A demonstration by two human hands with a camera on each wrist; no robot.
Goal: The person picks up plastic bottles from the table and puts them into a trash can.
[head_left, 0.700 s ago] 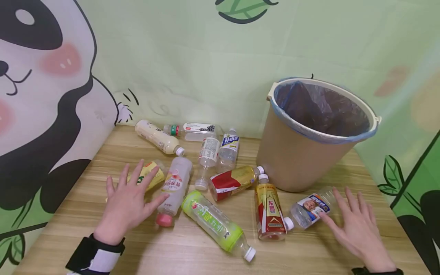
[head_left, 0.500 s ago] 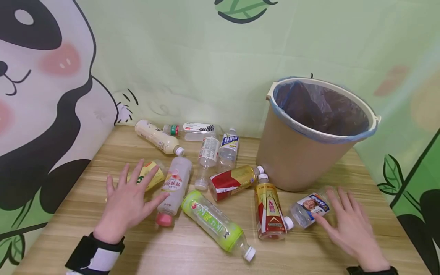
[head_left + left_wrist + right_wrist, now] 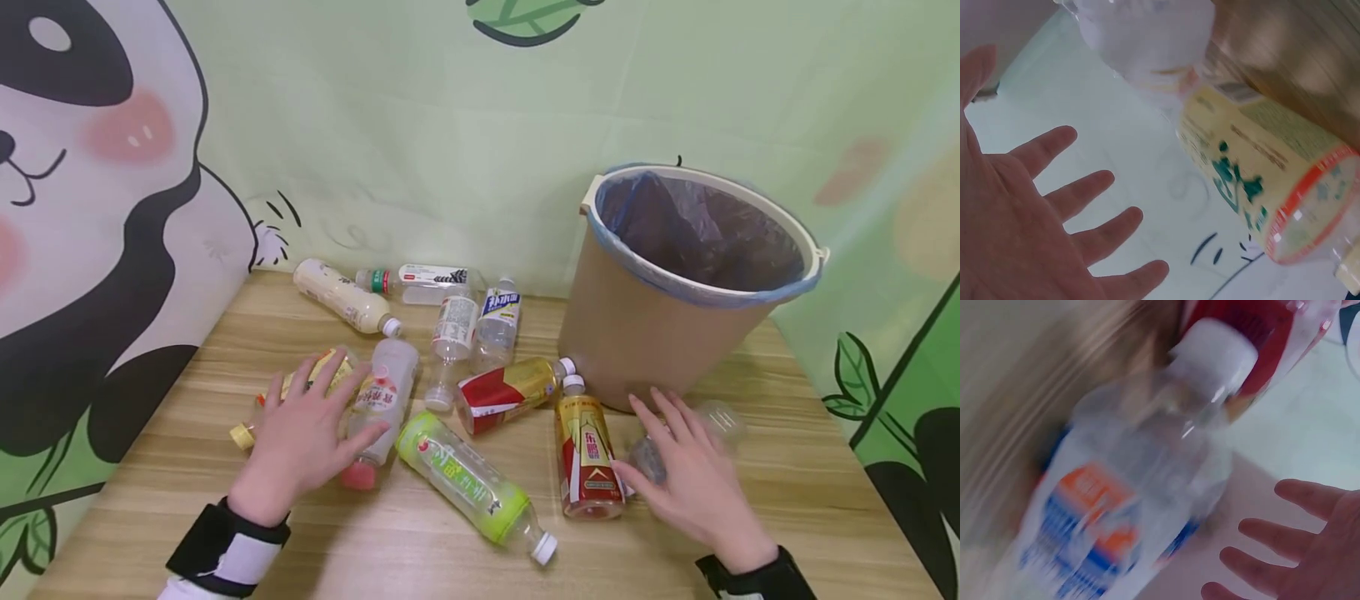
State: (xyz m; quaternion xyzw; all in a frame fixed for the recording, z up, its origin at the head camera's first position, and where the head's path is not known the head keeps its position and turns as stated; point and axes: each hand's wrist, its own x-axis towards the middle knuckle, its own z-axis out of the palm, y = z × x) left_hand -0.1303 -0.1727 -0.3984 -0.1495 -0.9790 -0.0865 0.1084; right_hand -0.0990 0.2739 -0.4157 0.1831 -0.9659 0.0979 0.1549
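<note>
My left hand (image 3: pixel 303 437), fingers spread, hovers over a yellow-labelled bottle (image 3: pixel 1241 162) and beside a pale bottle with a pink cap (image 3: pixel 393 367). In the left wrist view its fingers are apart from the yellow-labelled bottle. My right hand (image 3: pixel 690 479) is over a clear bottle with a blue and orange label (image 3: pixel 1094 519), hiding much of it in the head view. Its fingers are extended and grip nothing in the right wrist view. A red and gold bottle (image 3: pixel 588 467) lies just left of that hand. Between the hands is a green-labelled bottle (image 3: pixel 465 479).
A tall brown bin (image 3: pixel 630 333) lined with a blue bag stands at the back right. Another red and gold bottle (image 3: pixel 510 392) lies near its base. Several more bottles, among them a cream-coloured one (image 3: pixel 341 296), lie towards the backdrop on the wooden table (image 3: pixel 420 554).
My right hand has swept left across the clear bottle, now covering its label in the head view. The left hand has shifted slightly right, uncovering the yellow-labelled bottle's cap.
</note>
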